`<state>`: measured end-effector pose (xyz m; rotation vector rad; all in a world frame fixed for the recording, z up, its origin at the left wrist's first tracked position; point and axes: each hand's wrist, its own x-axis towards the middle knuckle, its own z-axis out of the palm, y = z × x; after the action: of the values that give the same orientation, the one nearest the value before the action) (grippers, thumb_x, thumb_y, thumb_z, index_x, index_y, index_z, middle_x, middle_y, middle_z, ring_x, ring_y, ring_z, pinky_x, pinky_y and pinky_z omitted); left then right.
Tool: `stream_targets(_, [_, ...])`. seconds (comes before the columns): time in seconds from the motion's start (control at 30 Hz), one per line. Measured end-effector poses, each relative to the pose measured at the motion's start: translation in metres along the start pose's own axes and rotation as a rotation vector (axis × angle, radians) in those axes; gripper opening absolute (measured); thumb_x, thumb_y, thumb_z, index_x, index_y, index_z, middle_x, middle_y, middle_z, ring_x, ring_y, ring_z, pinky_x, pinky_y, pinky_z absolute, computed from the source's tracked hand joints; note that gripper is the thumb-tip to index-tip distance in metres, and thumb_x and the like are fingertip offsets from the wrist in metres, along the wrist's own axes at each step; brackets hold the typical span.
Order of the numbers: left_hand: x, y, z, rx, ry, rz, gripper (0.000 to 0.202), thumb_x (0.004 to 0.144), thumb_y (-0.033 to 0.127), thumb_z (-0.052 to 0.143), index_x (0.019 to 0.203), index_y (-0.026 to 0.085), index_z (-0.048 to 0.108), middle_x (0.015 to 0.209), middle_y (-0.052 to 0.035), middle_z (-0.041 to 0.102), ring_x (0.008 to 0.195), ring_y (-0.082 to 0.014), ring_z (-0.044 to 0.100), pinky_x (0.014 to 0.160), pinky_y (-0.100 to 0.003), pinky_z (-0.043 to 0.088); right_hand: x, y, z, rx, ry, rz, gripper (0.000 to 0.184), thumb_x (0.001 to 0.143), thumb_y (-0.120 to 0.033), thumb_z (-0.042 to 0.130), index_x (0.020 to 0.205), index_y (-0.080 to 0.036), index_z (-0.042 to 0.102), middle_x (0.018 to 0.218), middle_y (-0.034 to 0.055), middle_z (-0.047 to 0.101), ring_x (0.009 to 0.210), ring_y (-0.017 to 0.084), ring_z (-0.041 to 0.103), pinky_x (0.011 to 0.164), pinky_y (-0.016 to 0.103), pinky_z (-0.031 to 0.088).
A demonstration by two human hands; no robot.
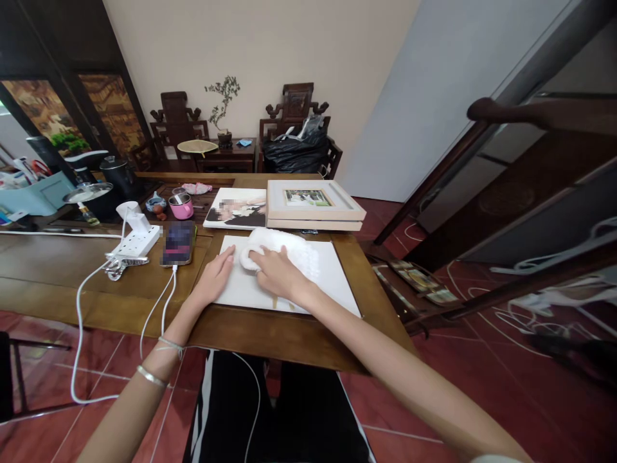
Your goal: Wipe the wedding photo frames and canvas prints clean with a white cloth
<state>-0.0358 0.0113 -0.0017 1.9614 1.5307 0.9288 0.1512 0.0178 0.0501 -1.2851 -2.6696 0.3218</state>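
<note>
A white flat panel (332, 283) lies on the wooden table (58, 276) in front of me. My left hand (214, 276) rests flat on its left edge, fingers stretched out. My right hand (277, 273) lies palm down on a white fluffy cloth (289, 247) that sits on the panel, fingers pressed onto the cloth. Just beyond the cloth stand stacked light wooden picture frames (313, 206) and a printed photo panel (236, 209).
A phone (178, 243) on a white cable lies left of the panel, beside a white power strip (135, 243). A pink cup (182, 206), kettles and small items stand further left. Dark carved chairs and a black bag (294, 154) sit at the wall. A dark wooden frame (506, 212) leans at right.
</note>
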Motion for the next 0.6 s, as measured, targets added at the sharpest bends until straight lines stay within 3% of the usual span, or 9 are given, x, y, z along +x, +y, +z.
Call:
stream_targets(0.13, [0.000,0.000,-0.003,-0.147,0.051,-0.059,0.059,0.096,0.047,0.022,0.140,0.011,0.041,0.147,-0.0081,0.040,0.137,-0.0176,0.037,0.115,-0.034,0.026,-0.011,-0.023,0.010,0.015,-0.012,-0.205,0.044,0.073,-0.005,0.041,0.114,-0.013,0.056,0.124,0.0202,0.057,0.131,0.035,0.036,0.101,0.067,0.022])
stream_targets(0.33, [-0.002,0.005,-0.001,-0.047,0.030,-0.009,0.061,0.097,0.047,0.018,0.137,0.010,0.045,0.145,-0.0099,0.043,0.137,-0.0194,0.037,0.116,-0.036,0.024,-0.059,-0.032,0.002,0.104,-0.145,-0.485,0.039,0.068,-0.003,0.042,0.101,-0.018,0.058,0.112,0.0150,0.062,0.131,0.027,0.039,0.107,0.060,0.021])
stream_targets(0.47, [-0.003,0.007,0.002,0.071,-0.035,0.013,0.058,0.097,0.043,0.018,0.135,0.013,0.048,0.144,-0.0099,0.043,0.138,-0.0199,0.034,0.117,-0.041,0.019,-0.073,-0.012,-0.016,0.195,-0.211,-0.418,0.037,0.068,-0.003,0.040,0.095,-0.021,0.057,0.088,0.0033,0.065,0.105,0.022,0.058,0.108,0.048,0.028])
stream_targets(0.6, [-0.002,0.004,0.004,0.129,-0.073,0.041,0.057,0.097,0.042,0.017,0.133,0.013,0.051,0.144,-0.0104,0.044,0.139,-0.0199,0.033,0.117,-0.043,0.018,-0.062,0.014,-0.023,0.157,-0.177,-0.209,0.035,0.075,-0.008,0.037,0.103,-0.019,0.056,0.079,0.0057,0.060,0.092,0.026,0.057,0.087,0.041,0.044])
